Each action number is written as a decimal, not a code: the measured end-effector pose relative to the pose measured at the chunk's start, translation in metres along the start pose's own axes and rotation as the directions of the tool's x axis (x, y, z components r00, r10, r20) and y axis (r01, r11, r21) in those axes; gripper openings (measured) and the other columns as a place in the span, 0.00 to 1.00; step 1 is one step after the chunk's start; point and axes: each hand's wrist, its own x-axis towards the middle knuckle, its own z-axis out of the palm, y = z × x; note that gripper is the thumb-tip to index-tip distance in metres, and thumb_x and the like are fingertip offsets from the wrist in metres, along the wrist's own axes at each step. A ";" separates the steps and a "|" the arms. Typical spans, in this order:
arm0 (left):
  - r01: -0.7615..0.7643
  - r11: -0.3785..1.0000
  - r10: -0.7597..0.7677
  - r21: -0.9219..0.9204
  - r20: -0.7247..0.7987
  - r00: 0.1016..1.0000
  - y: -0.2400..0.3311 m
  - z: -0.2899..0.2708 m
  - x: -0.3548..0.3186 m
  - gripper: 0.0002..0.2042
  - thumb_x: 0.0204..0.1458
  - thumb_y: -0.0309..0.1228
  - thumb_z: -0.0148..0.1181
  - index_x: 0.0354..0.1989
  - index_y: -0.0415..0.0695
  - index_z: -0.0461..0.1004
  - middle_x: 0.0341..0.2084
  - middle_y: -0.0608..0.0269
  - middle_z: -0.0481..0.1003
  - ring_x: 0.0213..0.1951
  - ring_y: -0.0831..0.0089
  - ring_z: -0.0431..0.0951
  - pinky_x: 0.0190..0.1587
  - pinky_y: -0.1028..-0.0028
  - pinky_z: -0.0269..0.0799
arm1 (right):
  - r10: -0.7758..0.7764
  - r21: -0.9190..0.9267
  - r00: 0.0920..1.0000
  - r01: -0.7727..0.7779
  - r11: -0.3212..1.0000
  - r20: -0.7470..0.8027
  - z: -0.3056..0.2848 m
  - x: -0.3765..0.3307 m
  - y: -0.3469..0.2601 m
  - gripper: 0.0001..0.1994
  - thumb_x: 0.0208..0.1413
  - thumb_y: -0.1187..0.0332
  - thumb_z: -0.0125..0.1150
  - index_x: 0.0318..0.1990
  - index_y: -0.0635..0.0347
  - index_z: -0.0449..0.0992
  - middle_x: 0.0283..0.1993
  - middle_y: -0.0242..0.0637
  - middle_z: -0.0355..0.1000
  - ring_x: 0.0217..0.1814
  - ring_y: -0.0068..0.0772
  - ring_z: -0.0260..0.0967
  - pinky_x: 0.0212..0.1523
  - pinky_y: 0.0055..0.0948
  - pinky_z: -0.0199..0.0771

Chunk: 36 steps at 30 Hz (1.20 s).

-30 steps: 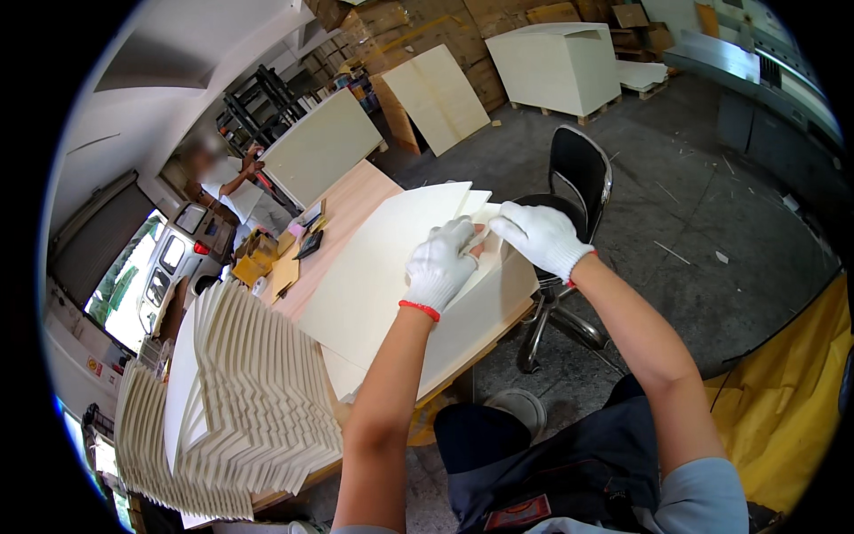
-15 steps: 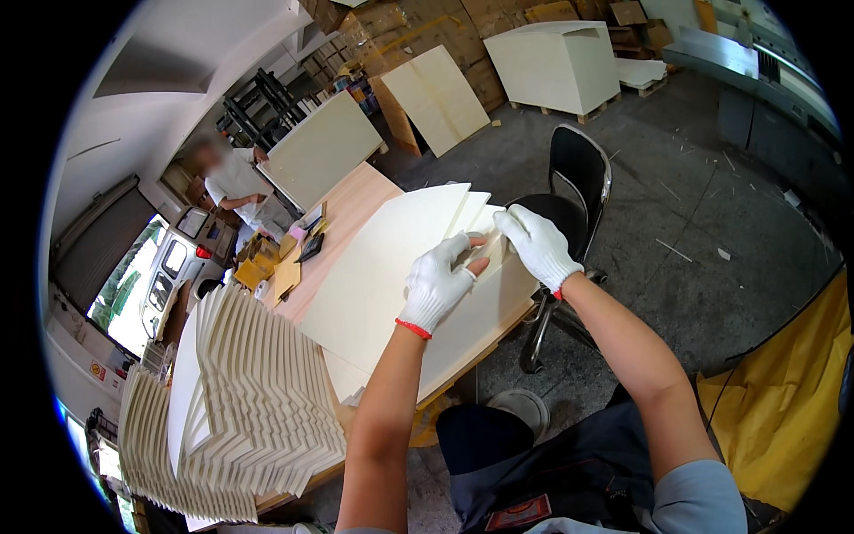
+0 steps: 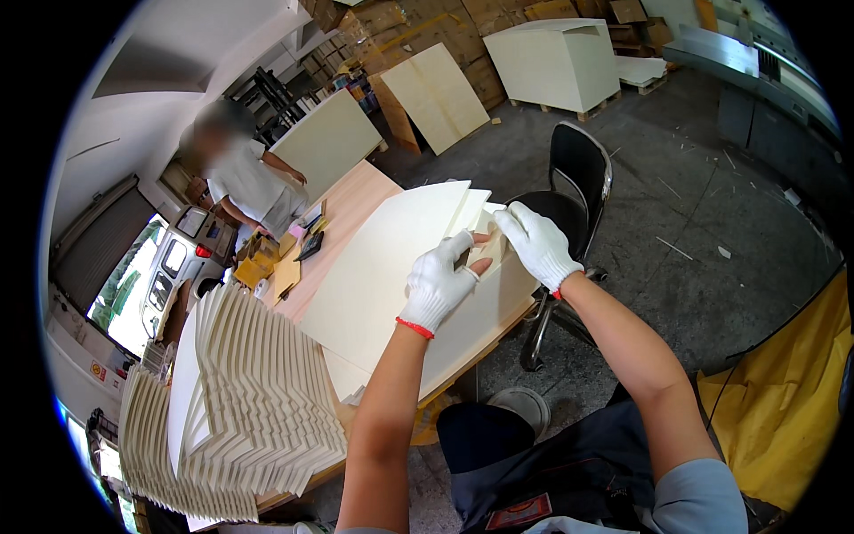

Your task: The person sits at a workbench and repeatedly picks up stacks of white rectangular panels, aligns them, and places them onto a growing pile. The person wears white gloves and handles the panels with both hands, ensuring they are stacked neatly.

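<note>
Large cream cardboard sheets [image 3: 382, 258], flat and partly overlapping, lie on the wooden table in front of me. At their right end is a narrow folded flap [image 3: 498, 242], with both white-gloved hands on it. My left hand [image 3: 440, 283] is curled at the flap's near left side, its bare thumb and fingertip showing against it with a gap between them. My right hand [image 3: 536, 242] bends its fingers over the flap's far right corner; its fingertips are partly hidden. To the left stands a tall stack of folded cream sheets [image 3: 258, 392], their edges fanned out.
A black chair [image 3: 576, 191] stands just beyond the table's right edge. On the pinkish tabletop [image 3: 356, 191] lie a dark phone-like object [image 3: 311, 245] and yellow cardboard pieces [image 3: 258, 258]. A co-worker [image 3: 249, 182] stands at the far left. Yellow cloth [image 3: 783, 400] hangs at right.
The co-worker has come closer to the table's far end and lowered an arm. My hands stay at the flap, with only a slight shift of the left fingers.
</note>
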 end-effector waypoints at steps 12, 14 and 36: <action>-0.039 0.999 0.038 -0.038 -0.032 0.999 -0.008 0.003 0.001 0.13 0.58 0.31 0.58 0.51 0.50 0.78 0.34 0.49 0.79 0.37 0.60 0.80 0.43 0.67 0.73 | 0.002 -0.033 0.999 -0.001 0.999 0.039 -0.003 0.000 -0.002 0.22 0.66 0.46 0.42 0.44 0.56 0.72 0.34 0.54 0.76 0.39 0.58 0.74 0.39 0.53 0.68; -0.053 0.999 0.053 -0.015 -0.005 0.999 -0.007 0.003 0.001 0.14 0.56 0.32 0.60 0.51 0.50 0.79 0.33 0.50 0.79 0.35 0.62 0.80 0.42 0.67 0.73 | 0.007 -0.027 0.999 -0.006 1.000 0.032 -0.003 -0.001 0.000 0.22 0.66 0.46 0.42 0.44 0.56 0.72 0.34 0.54 0.76 0.39 0.58 0.74 0.39 0.53 0.68; -0.109 0.993 0.112 0.049 -0.069 0.991 -0.013 0.007 0.001 0.14 0.55 0.31 0.60 0.50 0.52 0.78 0.31 0.52 0.79 0.31 0.59 0.79 0.39 0.66 0.73 | 0.021 -0.023 0.999 -0.020 1.000 0.044 -0.003 -0.001 -0.002 0.22 0.65 0.46 0.44 0.41 0.57 0.71 0.34 0.54 0.75 0.39 0.59 0.73 0.39 0.53 0.68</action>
